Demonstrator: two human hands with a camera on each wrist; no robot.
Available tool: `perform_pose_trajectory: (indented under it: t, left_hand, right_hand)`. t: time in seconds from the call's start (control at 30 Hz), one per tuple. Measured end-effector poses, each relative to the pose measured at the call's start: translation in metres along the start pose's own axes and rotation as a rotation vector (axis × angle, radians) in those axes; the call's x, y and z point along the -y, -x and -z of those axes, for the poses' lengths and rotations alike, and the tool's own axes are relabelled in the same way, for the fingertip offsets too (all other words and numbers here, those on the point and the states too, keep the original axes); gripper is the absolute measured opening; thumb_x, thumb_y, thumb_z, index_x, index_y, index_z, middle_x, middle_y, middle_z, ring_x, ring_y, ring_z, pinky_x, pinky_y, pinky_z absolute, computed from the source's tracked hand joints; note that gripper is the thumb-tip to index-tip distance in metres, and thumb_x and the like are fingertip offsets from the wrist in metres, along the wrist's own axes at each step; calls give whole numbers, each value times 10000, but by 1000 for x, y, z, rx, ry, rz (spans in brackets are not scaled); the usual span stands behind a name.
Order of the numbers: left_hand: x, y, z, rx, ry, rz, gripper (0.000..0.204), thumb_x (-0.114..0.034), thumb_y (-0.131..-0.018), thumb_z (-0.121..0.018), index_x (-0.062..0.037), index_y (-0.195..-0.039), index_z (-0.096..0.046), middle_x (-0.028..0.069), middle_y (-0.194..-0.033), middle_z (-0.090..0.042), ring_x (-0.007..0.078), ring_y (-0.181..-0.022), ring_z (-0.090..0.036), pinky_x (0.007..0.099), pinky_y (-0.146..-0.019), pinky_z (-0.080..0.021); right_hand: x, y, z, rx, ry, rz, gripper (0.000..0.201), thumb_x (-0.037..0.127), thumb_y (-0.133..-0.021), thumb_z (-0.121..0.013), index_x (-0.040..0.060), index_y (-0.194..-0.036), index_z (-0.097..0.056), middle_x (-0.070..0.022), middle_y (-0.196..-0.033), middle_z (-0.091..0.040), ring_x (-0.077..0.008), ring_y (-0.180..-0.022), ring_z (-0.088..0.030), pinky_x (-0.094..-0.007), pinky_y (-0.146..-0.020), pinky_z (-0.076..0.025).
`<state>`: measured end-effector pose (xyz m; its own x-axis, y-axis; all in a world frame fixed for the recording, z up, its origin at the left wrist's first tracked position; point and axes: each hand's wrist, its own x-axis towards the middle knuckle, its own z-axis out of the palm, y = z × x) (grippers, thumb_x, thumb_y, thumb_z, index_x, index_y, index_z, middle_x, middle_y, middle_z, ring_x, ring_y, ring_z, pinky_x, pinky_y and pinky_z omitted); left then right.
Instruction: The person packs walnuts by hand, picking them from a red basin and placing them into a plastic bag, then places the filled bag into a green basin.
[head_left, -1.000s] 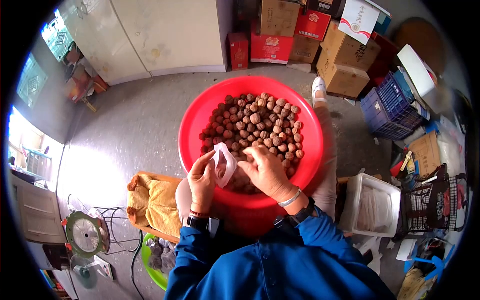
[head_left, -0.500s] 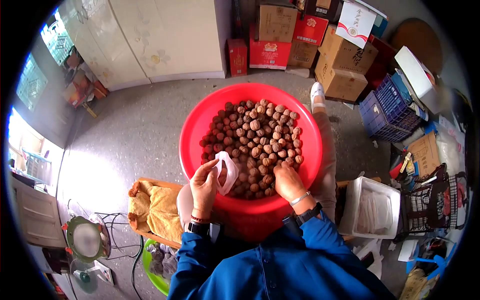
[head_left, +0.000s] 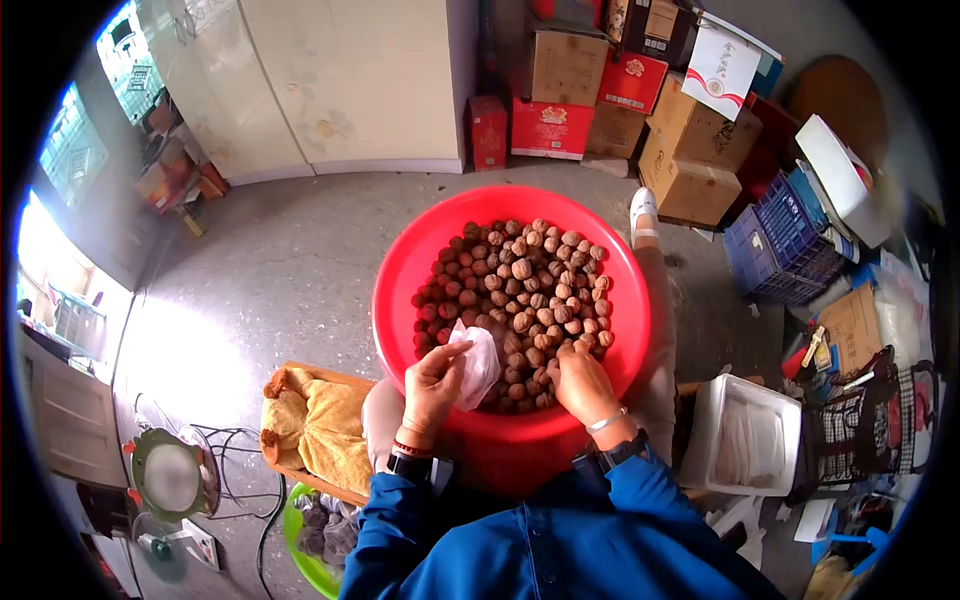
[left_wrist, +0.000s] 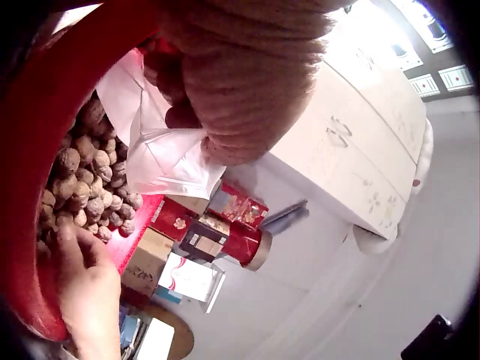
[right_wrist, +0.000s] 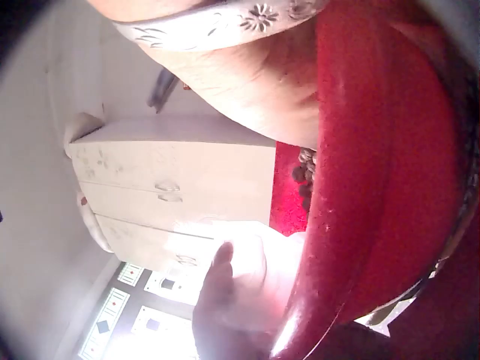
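A large red tub (head_left: 397,280) full of brown walnuts (head_left: 522,268) sits between the person's knees. The left hand (head_left: 433,390) pinches the edge of a thin white plastic bag (head_left: 478,368) over the near left part of the tub. In the left wrist view the bag (left_wrist: 169,161) hangs below the curled fingers, above the walnuts. At the near right of the heap, the right hand (head_left: 583,388) reaches down with bent fingers among the walnuts. Its fingertips touch the nuts in the left wrist view; whether it grips one, I cannot tell.
A white foam box (head_left: 705,430) stands to the right, near a blue crate (head_left: 780,240). Cartons (head_left: 690,175) are stacked at the back right. On the left are a bench with a yellow cloth (head_left: 335,425), a green basin (head_left: 293,525) and a fan (head_left: 172,480).
The right hand has gone from beside the bag's mouth down to the walnuts at the right and stays there. The bag, still in the left hand, has tilted, its opening less visible.
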<state>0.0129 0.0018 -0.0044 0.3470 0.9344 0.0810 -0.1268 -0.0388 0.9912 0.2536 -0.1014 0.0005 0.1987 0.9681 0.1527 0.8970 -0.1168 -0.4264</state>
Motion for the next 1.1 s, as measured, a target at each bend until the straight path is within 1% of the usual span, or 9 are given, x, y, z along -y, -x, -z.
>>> perform_pose_trajectory:
  t: [0.07,0.1,0.27,0.57,0.7,0.77,0.8,0.97,1.1]
  left_hand:
    - [1,-1,1,11,-33,-3,208,-2,-991,-616,12,-1167,-728,-10,-988,-715,34,-857,-609,198,-783,-511]
    - [1,-1,2,25,-68,-2,204,-3,-990,-619,12,-1160,-731,-4,-1006,-723,35,-870,-616,200,-795,-514]
    - [-5,-1,2,29,-141,-28,202,-9,-991,-625,-6,-1159,-739,-42,-889,-676,15,-786,-573,182,-706,-484]
    - [-17,0,-1,7,-38,17,217,-13,-1000,-617,-16,-1183,-735,-54,-878,-660,7,-767,-554,176,-676,-469]
    - [-13,0,3,5,-10,57,219,-13,-1006,-609,-18,-1186,-734,-46,-903,-671,8,-771,-557,179,-679,-475]
    - [-15,0,3,1,4,61,216,-15,-1008,-607,-19,-1181,-736,-39,-905,-676,8,-770,-558,181,-677,-477]
    - [-17,1,3,-5,-30,15,213,-19,-1007,-609,-19,-1177,-738,-33,-898,-679,11,-763,-560,182,-675,-479]
    - [-17,1,2,-46,-49,-61,199,-40,-1005,-627,-16,-1166,-741,-24,-864,-680,24,-732,-561,189,-661,-480]
    - [-17,3,5,-14,30,-4,240,8,-977,-589,-2,-1164,-739,-23,-864,-678,28,-737,-557,200,-665,-485]
  right_hand:
    - [15,1,12,-18,-80,-93,175,118,-922,-653,-26,-1010,-607,-277,-1021,-641,-473,-920,-644,-511,-794,-545]
    - [14,0,10,-17,-78,-87,175,118,-922,-653,-26,-1010,-607,-277,-1021,-641,-473,-920,-644,-511,-794,-545]
    - [27,-5,15,-154,-317,71,266,249,-955,-686,46,-1110,-612,-192,-982,-689,-422,-914,-663,-494,-770,-532]
    - [94,-10,59,-320,-382,333,289,178,-940,-717,52,-1174,-604,-139,-884,-636,-354,-777,-628,-447,-696,-492]
    - [105,-8,55,-309,-416,357,351,190,-937,-719,36,-1224,-587,-137,-880,-618,-348,-741,-599,-438,-657,-460]
    - [107,-11,38,-307,-372,456,366,205,-937,-716,41,-1238,-588,-138,-905,-620,-351,-760,-608,-442,-667,-469]
    - [106,-16,33,-300,-301,467,307,209,-936,-710,57,-1180,-602,-155,-919,-618,-367,-783,-615,-459,-676,-483]
    - [88,-14,22,-210,-320,276,138,167,-918,-711,59,-959,-637,-139,-878,-639,-370,-816,-640,-470,-703,-512]
    - [71,-14,23,-169,-240,175,104,159,-911,-698,69,-927,-650,-140,-912,-664,-378,-835,-658,-463,-727,-541]
